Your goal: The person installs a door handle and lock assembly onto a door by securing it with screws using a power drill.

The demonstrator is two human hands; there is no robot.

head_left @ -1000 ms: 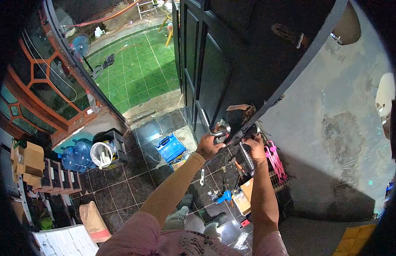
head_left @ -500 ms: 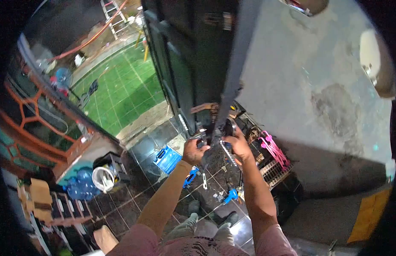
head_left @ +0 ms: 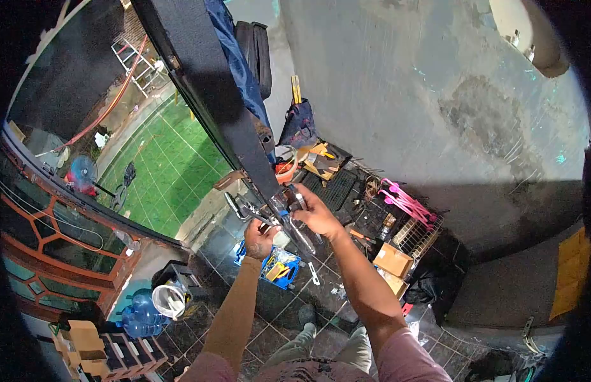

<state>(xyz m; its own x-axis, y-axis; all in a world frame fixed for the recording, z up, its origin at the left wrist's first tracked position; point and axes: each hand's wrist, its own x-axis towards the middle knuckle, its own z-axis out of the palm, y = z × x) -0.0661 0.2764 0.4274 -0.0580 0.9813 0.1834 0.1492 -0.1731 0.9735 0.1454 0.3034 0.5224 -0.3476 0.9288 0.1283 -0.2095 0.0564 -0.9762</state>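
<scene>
A dark door (head_left: 200,76) stands edge-on in front of me, its lower end between my hands. My left hand (head_left: 260,239) is closed on the left side of the door edge, on a silver door handle (head_left: 241,207) whose lever sticks out up and to the left. On the other side my right hand (head_left: 318,214) is wrapped round a second metal handle piece (head_left: 300,200), thumb towards the edge. A long metal lock plate (head_left: 298,235) slants down between the two hands. The fingers partly hide how the pieces meet.
On the floor below lies an open blue tool case (head_left: 281,268) with yellow-handled tools. A white metal strip (head_left: 314,274) lies beside it. Cardboard boxes (head_left: 393,260), a wire rack (head_left: 418,237) and a pink folded item (head_left: 407,202) are at right; a white bucket (head_left: 169,302) and water jug (head_left: 142,313) at left.
My view has turned, and the door now shows edge-on further left, uncovering bags and clutter behind it. Both hands have shifted left with the door and stay at its handles.
</scene>
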